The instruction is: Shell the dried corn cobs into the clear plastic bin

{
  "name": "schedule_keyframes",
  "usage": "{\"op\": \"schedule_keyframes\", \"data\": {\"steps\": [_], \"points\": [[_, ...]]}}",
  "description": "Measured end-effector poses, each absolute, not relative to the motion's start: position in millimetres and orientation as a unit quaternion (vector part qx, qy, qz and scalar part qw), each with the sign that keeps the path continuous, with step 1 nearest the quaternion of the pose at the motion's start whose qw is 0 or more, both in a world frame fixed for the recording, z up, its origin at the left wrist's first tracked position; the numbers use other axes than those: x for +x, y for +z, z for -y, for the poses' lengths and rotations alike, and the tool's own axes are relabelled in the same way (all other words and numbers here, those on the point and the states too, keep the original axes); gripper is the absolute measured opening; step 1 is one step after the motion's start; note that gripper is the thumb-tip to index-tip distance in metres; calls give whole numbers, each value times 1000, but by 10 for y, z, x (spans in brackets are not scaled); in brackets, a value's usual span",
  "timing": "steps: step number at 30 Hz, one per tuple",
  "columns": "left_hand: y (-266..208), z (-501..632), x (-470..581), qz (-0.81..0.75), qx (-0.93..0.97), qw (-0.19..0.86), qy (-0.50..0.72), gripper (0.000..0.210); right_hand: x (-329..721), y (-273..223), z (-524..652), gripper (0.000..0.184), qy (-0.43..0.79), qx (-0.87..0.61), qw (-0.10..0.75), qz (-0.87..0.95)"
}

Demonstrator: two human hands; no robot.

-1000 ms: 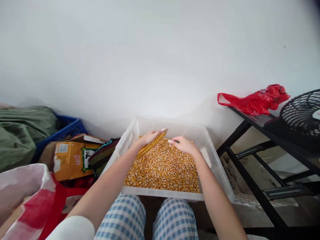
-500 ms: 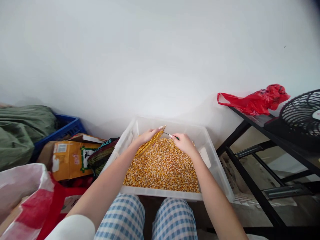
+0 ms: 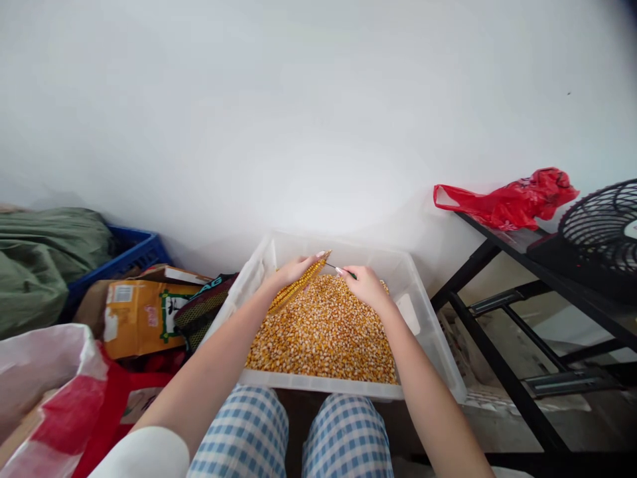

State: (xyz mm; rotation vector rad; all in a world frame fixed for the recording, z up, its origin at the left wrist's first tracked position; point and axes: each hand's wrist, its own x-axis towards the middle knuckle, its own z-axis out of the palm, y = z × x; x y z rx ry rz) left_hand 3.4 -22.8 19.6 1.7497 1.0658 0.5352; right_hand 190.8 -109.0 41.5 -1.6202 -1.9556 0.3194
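A yellow ear of corn is gripped by my left hand, tilted with its tip up and to the right. My right hand is closed on the dark green handle of a thin metal-shafted screwdriver; its tip meets the upper end of the ear. Both hands are above a translucent plastic bin, in which a deep layer of loose corn kernels is spread. The tool's exact tip is too small to make out.
Right of the bin stands a black metal frame carrying a red plastic bag and a black fan. To the left are a blue crate, an orange cardboard box and a red-and-white bag. A white wall rises behind.
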Motion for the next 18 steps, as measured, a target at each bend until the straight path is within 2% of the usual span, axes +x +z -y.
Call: {"op": "schedule_keyframes", "data": {"steps": [18], "points": [[189,224,44,-445,719,488,218,72,1913,409,1095,35,118,-600,285,738]]}}
